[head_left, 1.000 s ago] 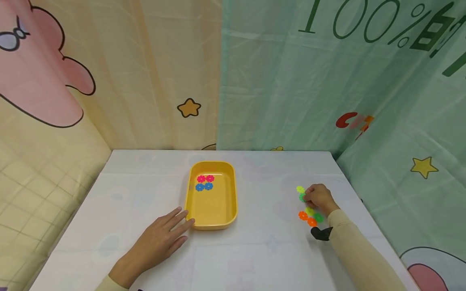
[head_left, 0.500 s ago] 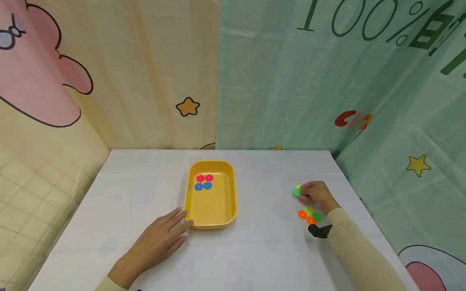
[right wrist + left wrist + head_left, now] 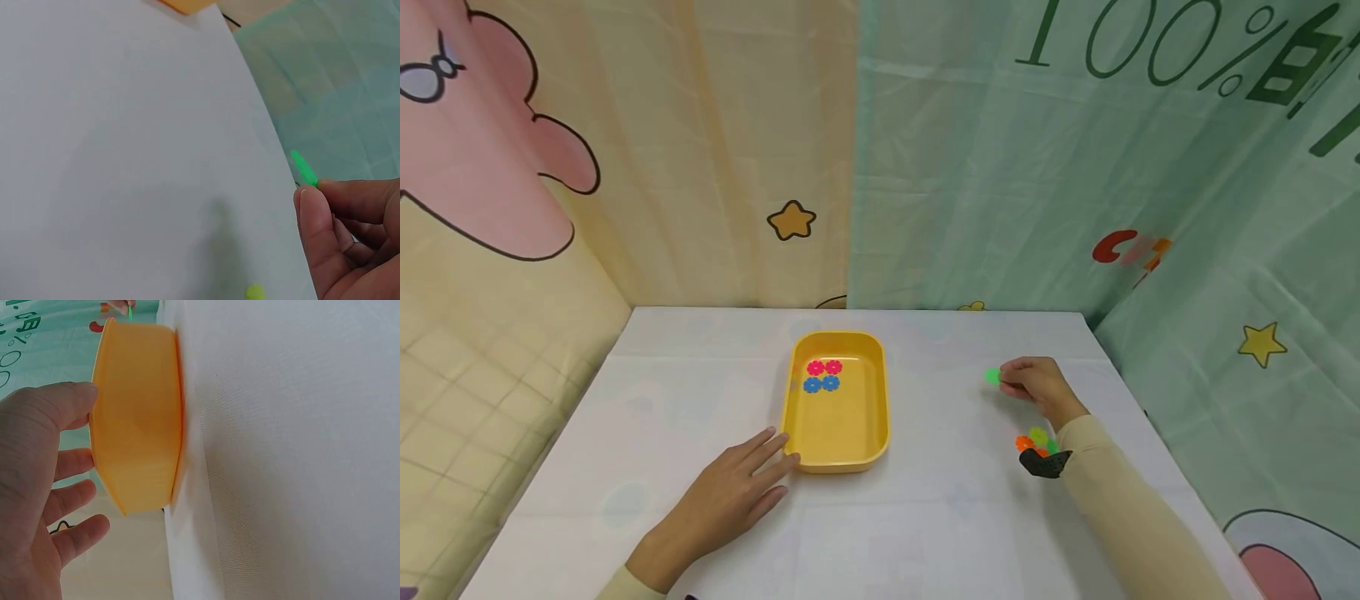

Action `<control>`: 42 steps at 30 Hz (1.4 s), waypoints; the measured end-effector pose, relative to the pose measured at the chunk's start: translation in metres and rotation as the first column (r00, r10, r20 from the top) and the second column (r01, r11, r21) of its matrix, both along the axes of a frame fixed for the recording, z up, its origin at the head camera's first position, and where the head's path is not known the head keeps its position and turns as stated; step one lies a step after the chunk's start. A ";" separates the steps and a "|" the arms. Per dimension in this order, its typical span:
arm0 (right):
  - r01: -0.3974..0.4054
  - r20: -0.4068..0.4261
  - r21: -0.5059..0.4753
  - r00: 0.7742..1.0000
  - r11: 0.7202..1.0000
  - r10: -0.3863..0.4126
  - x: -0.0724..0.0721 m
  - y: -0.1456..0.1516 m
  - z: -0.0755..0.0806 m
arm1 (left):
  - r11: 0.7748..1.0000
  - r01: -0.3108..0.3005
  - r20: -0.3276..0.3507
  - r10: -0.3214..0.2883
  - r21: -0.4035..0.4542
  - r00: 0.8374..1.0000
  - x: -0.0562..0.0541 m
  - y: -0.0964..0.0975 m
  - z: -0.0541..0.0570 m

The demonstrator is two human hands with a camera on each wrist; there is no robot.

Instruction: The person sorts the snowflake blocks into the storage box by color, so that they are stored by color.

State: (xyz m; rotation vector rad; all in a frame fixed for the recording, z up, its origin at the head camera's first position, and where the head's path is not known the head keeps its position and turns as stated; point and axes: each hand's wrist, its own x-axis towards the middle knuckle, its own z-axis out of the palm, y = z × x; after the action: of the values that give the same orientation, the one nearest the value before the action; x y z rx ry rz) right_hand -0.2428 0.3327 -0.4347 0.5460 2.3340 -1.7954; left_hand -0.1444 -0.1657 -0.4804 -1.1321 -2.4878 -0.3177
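Observation:
Between thumb and index finger, my right hand (image 3: 1037, 385) pinches a green flower-shaped disc (image 3: 992, 376) above the right part of the table; the right wrist view shows this green disc (image 3: 304, 167) edge-on. My left hand (image 3: 730, 492) has its fingers spread, fingertips at the near left rim of a yellow tray (image 3: 842, 429). In the left wrist view the thumb and fingers lie along the tray's rim (image 3: 94, 419). Inside the tray, two pink flower discs (image 3: 824, 367) sit in a row behind two blue flower discs (image 3: 822, 384).
Loose orange (image 3: 1024, 443), yellow-green (image 3: 1038, 437) and green (image 3: 1052, 447) flower discs lie below my right wrist, partly hidden by a black wrist-worn piece (image 3: 1043, 463). A yellow-green disc (image 3: 255, 292) shows low in the right wrist view. Printed curtains (image 3: 970, 183) enclose the white table (image 3: 925, 533).
My right hand has taken the green disc off the table and moved it up and left, away from the loose discs. The left hand and tray stay put.

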 end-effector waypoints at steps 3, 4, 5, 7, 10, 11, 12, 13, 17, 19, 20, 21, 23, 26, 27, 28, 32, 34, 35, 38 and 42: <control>0.002 -0.006 -0.048 1.000 0.999 -0.003 -0.004 -0.009 0.003 | 1.000 0.002 0.001 -0.002 0.004 1.000 0.000 0.000 0.000; 0.009 -0.006 -0.068 1.000 0.998 -0.010 -0.006 -0.012 0.004 | 1.000 0.002 0.001 -0.002 0.005 1.000 0.000 0.000 0.000; 0.013 -0.006 -0.083 1.000 0.996 -0.014 -0.008 -0.015 0.005 | 1.000 0.000 0.002 -0.001 0.005 1.000 0.000 0.000 0.000; 0.023 -0.002 -0.115 1.000 0.993 -0.024 -0.011 -0.021 0.008 | 1.000 -0.008 0.005 0.008 -0.001 1.000 0.000 0.000 0.000; 0.031 -0.002 -0.162 0.999 0.986 -0.032 -0.016 -0.032 0.012 | 1.000 -0.015 0.007 0.015 -0.006 1.000 0.001 0.000 -0.001; 0.025 -0.004 -0.175 1.000 0.984 -0.026 -0.017 -0.036 0.014 | 1.000 -0.017 0.006 0.017 -0.008 1.000 0.001 0.000 -0.001; 0.027 -0.002 -0.185 1.000 0.982 -0.028 -0.019 -0.040 0.015 | 1.000 -0.018 0.006 0.019 -0.010 1.000 0.001 0.000 -0.001; 0.024 -0.002 -0.191 1.000 0.981 -0.025 -0.021 -0.044 0.017 | 1.000 -0.017 0.004 0.018 -0.010 1.000 0.001 0.000 -0.001; 0.015 -0.011 -0.198 1.000 0.980 -0.017 -0.027 -0.063 0.024 | 1.000 -0.015 0.002 0.015 -0.009 1.000 0.001 0.000 0.000; 0.013 -0.019 -0.195 1.000 0.981 -0.017 -0.030 -0.073 0.028 | 1.000 -0.018 0.006 0.018 -0.010 1.000 0.001 0.000 0.001; 0.012 -0.025 -0.194 1.000 0.981 -0.017 -0.032 -0.079 0.030 | 1.000 -0.020 0.009 0.020 -0.013 1.000 0.001 0.000 0.001; 0.009 -0.028 -0.191 1.000 0.981 -0.015 -0.034 -0.084 0.031 | 1.000 -0.023 0.011 0.023 -0.016 1.000 0.001 0.000 0.001; 0.002 -0.028 -0.188 1.000 0.982 -0.007 -0.036 -0.094 0.033 | 0.999 -0.027 0.016 0.027 -0.020 0.999 0.001 0.000 0.002; 0.002 -0.014 -0.173 1.000 0.985 -0.005 -0.041 -0.111 0.035 | 0.999 -0.028 0.018 0.029 -0.024 0.999 0.001 0.000 0.002; 0.000 -0.008 -0.167 1.000 0.986 -0.002 -0.043 -0.116 0.036 | 0.999 -0.028 0.019 0.029 -0.023 0.999 0.001 0.000 0.002; -0.003 -0.005 -0.160 1.000 0.987 0.002 -0.044 -0.121 0.037 | 0.999 -0.028 0.019 0.029 -0.023 0.999 0.001 0.000 0.002; -0.029 -0.016 -0.149 1.000 0.988 0.026 -0.048 -0.141 0.040 | 0.999 -0.029 0.020 0.030 -0.020 0.999 0.001 0.000 0.003; -0.046 -0.031 -0.152 0.999 0.987 0.042 -0.048 -0.151 0.041 | 0.999 -0.028 0.021 0.029 -0.016 0.999 0.001 0.000 0.002; -0.054 -0.037 -0.155 0.998 0.986 0.049 -0.048 -0.155 0.041 | 1.000 -0.027 0.022 0.027 -0.013 0.999 0.001 0.000 0.002; -0.076 -0.044 -0.156 0.997 0.985 0.070 -0.049 -0.170 0.039 | 1.000 -0.022 0.019 0.023 -0.010 1.000 0.002 0.000 0.001; -0.102 -0.042 -0.165 0.994 0.981 0.096 -0.049 -0.192 0.034 | 1.000 -0.012 0.010 0.012 0.006 1.000 0.002 -0.001 -0.002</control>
State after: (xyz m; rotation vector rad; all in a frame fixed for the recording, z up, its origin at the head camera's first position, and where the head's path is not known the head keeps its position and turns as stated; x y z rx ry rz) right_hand -0.2920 0.1407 -0.4008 0.3711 2.1626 -1.9448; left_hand -0.1422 -0.1668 -0.4828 -1.1158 -2.4998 -0.3280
